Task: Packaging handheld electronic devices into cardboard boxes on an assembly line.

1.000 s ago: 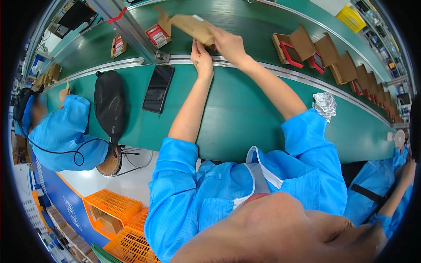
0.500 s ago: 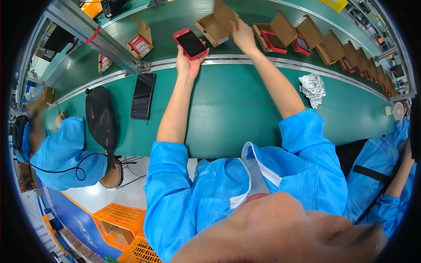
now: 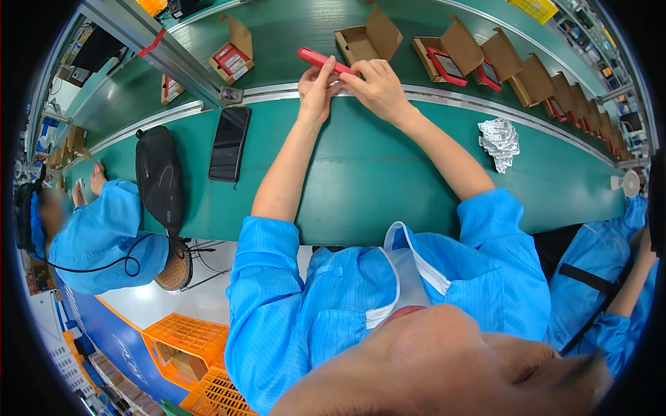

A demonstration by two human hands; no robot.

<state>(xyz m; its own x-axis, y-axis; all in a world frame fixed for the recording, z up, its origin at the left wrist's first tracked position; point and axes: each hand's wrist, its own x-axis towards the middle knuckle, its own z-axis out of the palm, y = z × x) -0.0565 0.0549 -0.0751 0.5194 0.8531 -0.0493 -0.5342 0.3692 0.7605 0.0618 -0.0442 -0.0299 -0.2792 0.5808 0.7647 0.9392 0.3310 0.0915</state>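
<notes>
Both my hands hold a red-cased screen device (image 3: pixel 313 57) above the front rail of the green belt. It is tilted so that mostly its red edge shows, and its screen is out of sight. My left hand (image 3: pixel 316 93) grips it from below, thumb against the case. At the device's right end, my right hand (image 3: pixel 378 89) has its fingers closed on the case. Just behind my hands an open cardboard box (image 3: pixel 355 47) stands on the belt, lid raised and nothing visible inside.
Open boxes with red devices (image 3: pixel 445 66) line the belt to the right; another box (image 3: pixel 232 59) is left. On the green table lie a black phone (image 3: pixel 229 144), a black pouch (image 3: pixel 159 177) and silver packets (image 3: pixel 499 144). Co-workers (image 3: pixel 104 236) sit on both sides.
My right hand has left the box lid and joined my left on the device. The device has turned from screen-up to edge-on. The boxes have shifted right in view.
</notes>
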